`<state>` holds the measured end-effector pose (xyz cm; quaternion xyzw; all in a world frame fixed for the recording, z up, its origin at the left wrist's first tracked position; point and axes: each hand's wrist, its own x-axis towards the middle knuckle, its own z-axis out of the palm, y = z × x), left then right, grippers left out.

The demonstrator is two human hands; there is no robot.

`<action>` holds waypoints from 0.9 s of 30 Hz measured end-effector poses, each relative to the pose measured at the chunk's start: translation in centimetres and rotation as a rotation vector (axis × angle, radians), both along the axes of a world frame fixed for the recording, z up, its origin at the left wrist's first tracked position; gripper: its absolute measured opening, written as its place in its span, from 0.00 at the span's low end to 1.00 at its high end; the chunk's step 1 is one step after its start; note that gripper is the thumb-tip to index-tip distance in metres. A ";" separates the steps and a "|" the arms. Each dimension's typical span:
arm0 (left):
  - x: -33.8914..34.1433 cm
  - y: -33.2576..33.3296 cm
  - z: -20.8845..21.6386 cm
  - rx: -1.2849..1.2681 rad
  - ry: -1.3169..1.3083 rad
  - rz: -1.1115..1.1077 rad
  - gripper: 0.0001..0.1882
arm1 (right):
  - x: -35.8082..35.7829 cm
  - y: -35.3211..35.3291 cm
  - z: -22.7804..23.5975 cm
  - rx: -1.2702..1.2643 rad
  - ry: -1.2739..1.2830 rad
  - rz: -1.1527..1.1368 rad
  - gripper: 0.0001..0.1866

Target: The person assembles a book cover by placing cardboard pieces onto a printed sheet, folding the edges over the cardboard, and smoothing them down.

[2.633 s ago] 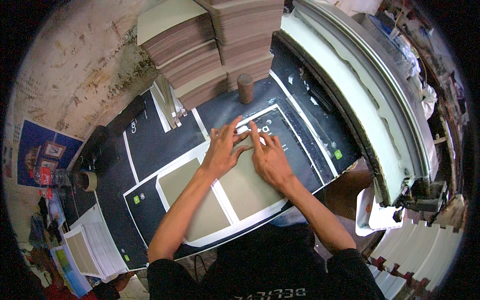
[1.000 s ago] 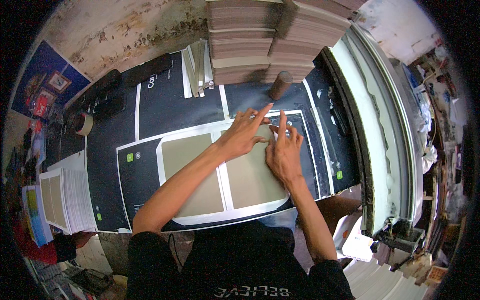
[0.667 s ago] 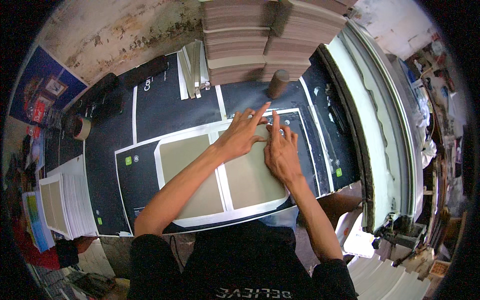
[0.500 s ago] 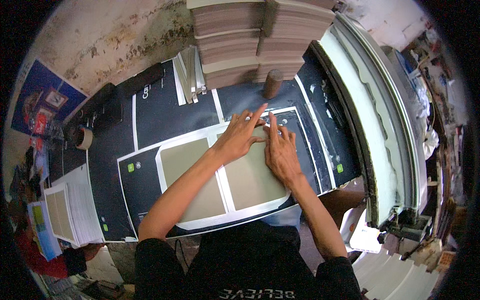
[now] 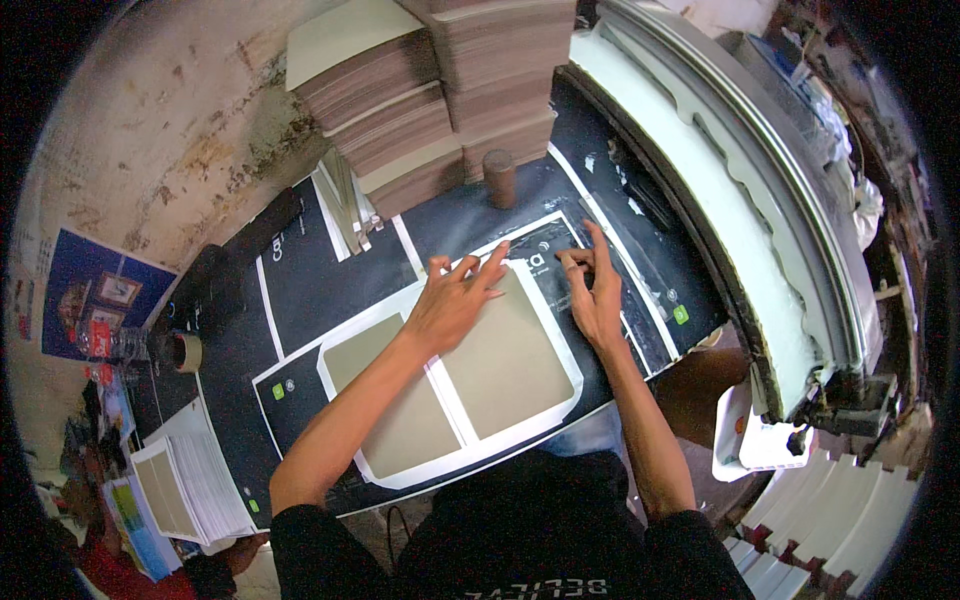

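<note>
A white paper sheet (image 5: 573, 372) with cut corners lies on the dark table panel. On it sit two flat grey-tan boards, a left board (image 5: 400, 410) and a right board (image 5: 510, 370), side by side with a white strip between them. My left hand (image 5: 452, 305) rests over the upper part of the sheet, its fingers spread toward the far edge and partly hiding both boards. Off the sheet's right side, my right hand (image 5: 594, 295) is held over the dark panel. Its fingers are apart, with nothing visible between them.
Tall stacks of grey board (image 5: 385, 115) stand at the back, a brown cylinder (image 5: 498, 180) in front of them. Flat strips (image 5: 345, 215) lie to their left. A tape roll (image 5: 187, 352) and stacked sheets (image 5: 205, 480) sit at left. A long white machine (image 5: 700, 190) borders the right.
My right hand has left the sheet's far edge and moved right, away from my left hand. My left hand has drawn slightly back toward the middle. The whole view has also turned.
</note>
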<state>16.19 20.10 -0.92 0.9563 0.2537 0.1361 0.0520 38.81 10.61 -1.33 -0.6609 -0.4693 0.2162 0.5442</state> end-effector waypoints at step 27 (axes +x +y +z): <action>1.3 -0.9 2.2 -0.291 -0.044 0.065 0.49 | 0.4 -0.1 -0.4 0.048 0.053 -0.029 0.29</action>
